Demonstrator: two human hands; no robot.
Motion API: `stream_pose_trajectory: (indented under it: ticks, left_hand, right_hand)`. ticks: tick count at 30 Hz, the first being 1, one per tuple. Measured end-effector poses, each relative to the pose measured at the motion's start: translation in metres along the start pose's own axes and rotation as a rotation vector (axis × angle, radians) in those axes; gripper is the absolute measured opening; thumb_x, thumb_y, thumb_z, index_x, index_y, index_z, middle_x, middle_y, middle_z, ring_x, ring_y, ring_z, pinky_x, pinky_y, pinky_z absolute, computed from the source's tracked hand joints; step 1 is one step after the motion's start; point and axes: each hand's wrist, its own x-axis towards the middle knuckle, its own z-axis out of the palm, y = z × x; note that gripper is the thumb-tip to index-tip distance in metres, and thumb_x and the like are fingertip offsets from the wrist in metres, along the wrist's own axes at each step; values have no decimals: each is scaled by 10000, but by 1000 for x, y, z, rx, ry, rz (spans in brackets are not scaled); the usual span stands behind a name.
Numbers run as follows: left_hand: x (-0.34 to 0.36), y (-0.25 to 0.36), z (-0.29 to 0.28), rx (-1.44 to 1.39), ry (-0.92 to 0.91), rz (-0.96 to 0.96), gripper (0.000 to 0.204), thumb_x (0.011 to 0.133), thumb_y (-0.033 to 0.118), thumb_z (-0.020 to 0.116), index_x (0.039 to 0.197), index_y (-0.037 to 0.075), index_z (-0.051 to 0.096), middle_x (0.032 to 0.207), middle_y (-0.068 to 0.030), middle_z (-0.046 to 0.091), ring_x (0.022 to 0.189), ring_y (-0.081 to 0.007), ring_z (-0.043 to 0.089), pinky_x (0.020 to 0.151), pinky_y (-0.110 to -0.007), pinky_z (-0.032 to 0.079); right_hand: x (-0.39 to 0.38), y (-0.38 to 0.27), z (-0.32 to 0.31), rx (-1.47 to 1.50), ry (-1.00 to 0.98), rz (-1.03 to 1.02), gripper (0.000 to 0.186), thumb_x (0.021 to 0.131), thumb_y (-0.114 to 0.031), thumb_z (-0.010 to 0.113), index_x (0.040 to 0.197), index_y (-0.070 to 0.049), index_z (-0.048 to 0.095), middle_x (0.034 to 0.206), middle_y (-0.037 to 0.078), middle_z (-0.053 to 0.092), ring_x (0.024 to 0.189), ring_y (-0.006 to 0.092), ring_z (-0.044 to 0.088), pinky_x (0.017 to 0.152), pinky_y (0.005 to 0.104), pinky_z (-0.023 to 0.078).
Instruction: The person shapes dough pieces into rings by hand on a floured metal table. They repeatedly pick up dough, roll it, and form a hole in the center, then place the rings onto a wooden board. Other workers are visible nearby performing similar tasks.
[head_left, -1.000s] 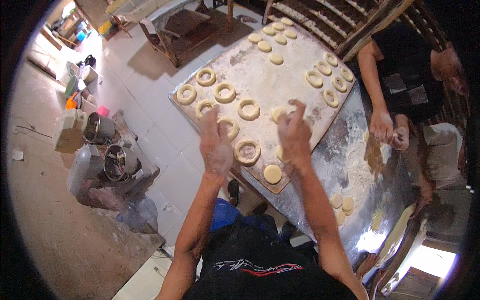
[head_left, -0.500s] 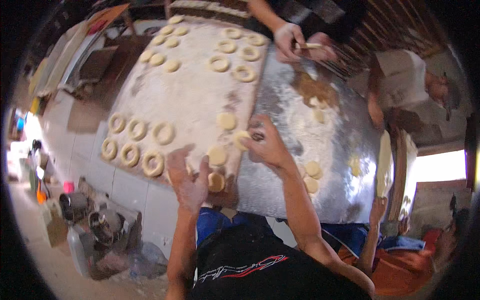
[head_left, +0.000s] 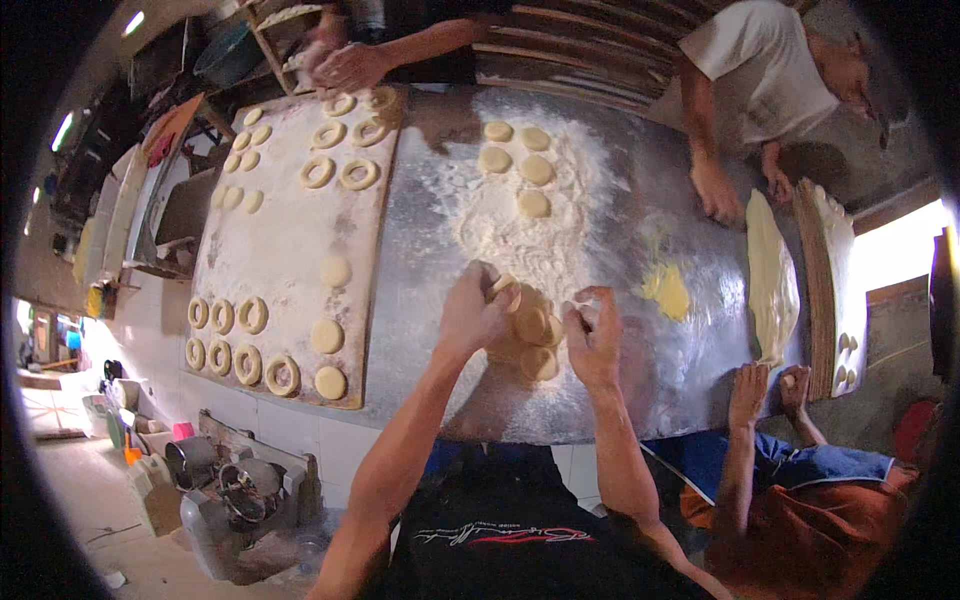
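Note:
Over the floured metal table (head_left: 420,340), my left hand (head_left: 475,312) pinches a round dough disc (head_left: 507,293) between thumb and fingers. Below it, several more dough discs (head_left: 540,362) lie in a loose overlapping cluster, partly shaded. My right hand (head_left: 597,345) is at the right of this cluster, its thumb and forefinger curved and apart, with nothing plainly between them. Farther off on the flour (head_left: 520,240) rest several other dough discs (head_left: 536,170). To the left, a wooden board (head_left: 280,225) carries dough rings (head_left: 281,375) and plain discs (head_left: 327,336).
A person's hands (head_left: 350,68) reach over the board's far edge. At right, another person's hand (head_left: 716,192) is near a long dough sheet (head_left: 772,280); a third person's hand (head_left: 748,395) touches its near end. Metal pots (head_left: 248,490) stand on the floor at lower left.
Both my hands have gone from the board rightward to the disc cluster on the metal table. The disc that was in my right hand is no longer there. The view has swung right.

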Motion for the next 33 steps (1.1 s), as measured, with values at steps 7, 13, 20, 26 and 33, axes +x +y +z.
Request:
stream_pose_trajectory:
  ticks: [7, 13, 20, 26, 33]
  left_hand:
    - [-54, 51, -4, -384, 60, 58, 256, 764, 6, 675, 1009, 30, 608, 782, 11, 589, 704, -80, 557, 653, -257, 476]
    - [-67, 55, -50, -285, -146, 48, 680, 703, -21, 673, 1317, 113, 413, 754, -77, 555, 668, -170, 570, 602, -313, 476]
    - [-57, 39, -92, 208, -73, 181, 901, 730, 19, 657, 1485, 137, 180, 1196, -293, 540, 859, -466, 616, 772, -485, 509]
    - [-59, -4, -143, -430, -237, 184, 931, 764, 15, 600, 1511, 119, 54, 886, -221, 651, 695, -356, 649, 633, -422, 536]
    - [-66, -15, -154, -1623, -165, -207, 855, 786, -45, 566, 1504, 138, 140, 826, -98, 613, 592, -120, 538, 490, -257, 433]
  right_hand:
    - [0, 8, 6, 454, -452, 18, 254, 893, -177, 680, 1035, -26, 531, 844, 11, 566, 799, 99, 564, 707, 279, 508]
    - [2, -26, 8, 404, -626, 15, 363, 758, -119, 763, 953, -67, 461, 816, -1, 506, 745, 88, 495, 658, 244, 443]
    - [-16, -61, 64, -81, -352, -489, 366, 738, 24, 627, 996, -62, 382, 816, 83, 465, 695, 177, 495, 643, 316, 442]
    - [-23, -81, 98, -370, -604, -239, 567, 732, 32, 692, 1126, -79, 300, 846, 98, 481, 725, 195, 515, 703, 308, 466]
    - [-55, -81, 126, 970, -570, 109, 522, 777, 44, 645, 1128, -127, 300, 972, 93, 481, 933, 191, 538, 714, 324, 515]
